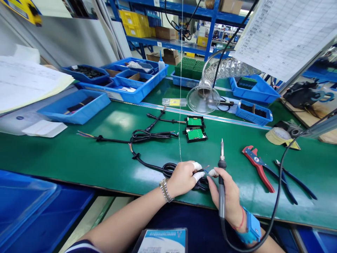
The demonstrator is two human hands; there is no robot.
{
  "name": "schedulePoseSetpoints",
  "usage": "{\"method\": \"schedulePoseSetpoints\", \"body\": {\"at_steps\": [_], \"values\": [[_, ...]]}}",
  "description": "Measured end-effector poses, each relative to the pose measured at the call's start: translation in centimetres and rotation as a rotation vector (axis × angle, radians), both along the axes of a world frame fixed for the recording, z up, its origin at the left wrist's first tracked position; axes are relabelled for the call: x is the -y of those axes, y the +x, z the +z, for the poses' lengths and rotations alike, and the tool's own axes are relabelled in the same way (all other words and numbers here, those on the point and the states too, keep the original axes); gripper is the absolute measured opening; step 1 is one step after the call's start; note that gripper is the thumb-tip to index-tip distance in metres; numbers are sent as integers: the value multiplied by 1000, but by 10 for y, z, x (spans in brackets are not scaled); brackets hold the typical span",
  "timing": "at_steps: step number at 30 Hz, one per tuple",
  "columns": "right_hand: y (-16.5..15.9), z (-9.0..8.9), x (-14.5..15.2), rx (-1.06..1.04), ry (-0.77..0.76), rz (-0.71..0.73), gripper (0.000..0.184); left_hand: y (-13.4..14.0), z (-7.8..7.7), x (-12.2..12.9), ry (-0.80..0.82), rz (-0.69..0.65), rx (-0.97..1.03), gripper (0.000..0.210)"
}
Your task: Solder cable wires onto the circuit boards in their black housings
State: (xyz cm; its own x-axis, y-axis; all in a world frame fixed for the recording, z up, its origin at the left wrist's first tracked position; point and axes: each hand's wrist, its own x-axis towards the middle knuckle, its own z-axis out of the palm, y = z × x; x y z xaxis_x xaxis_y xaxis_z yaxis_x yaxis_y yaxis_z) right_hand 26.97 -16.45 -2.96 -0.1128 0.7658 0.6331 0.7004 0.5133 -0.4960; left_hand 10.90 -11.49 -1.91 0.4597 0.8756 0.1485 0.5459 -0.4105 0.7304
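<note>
My left hand [184, 177], with white finger cots on its fingertips, pinches the end of a coiled black cable [151, 166] at the front of the bench. Thin stripped wires stick out of that end, a blue one among them. In my right hand [230, 193] is a soldering iron [221, 189], upright with its metal tip pointing away from me. The right fingertips, one in a white cot, are close to the blue wire; whether they touch it I cannot tell. A strand of solder wire [180, 88] hangs down behind my left hand.
Another coiled cable [155, 136] and two green circuit boards [196, 134] in black cases lie ahead. Red-handled wire strippers [259, 165] and cutting pliers [295, 179] are on the right. Behind stand a fume extractor hood [203, 100] and blue bins [76, 107].
</note>
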Motion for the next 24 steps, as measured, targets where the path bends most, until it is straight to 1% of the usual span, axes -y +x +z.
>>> {"method": "schedulePoseSetpoints", "body": {"at_steps": [2,4,7,9,11,16,19,24], "values": [[2,0,2,-13,-14,1,35,-1,0,0,10,-7,-2,13],[7,4,3,-56,-62,-23,35,-3,1,1,30,-33,-4,14],[19,10,4,-184,-151,-57,37,-10,4,8,78,-130,-16,16],[25,11,5,-254,-212,-22,37,-14,6,13,116,-205,-44,18],[28,9,7,-273,-272,40,35,-16,6,17,152,-243,-79,19],[24,1,9,-307,-340,147,37,-16,5,20,192,-246,-117,22],[21,2,4,-363,-370,204,36,-15,4,19,208,-255,-126,23],[21,6,-7,-486,-509,241,32,-14,2,16,268,-259,-144,26]]}}
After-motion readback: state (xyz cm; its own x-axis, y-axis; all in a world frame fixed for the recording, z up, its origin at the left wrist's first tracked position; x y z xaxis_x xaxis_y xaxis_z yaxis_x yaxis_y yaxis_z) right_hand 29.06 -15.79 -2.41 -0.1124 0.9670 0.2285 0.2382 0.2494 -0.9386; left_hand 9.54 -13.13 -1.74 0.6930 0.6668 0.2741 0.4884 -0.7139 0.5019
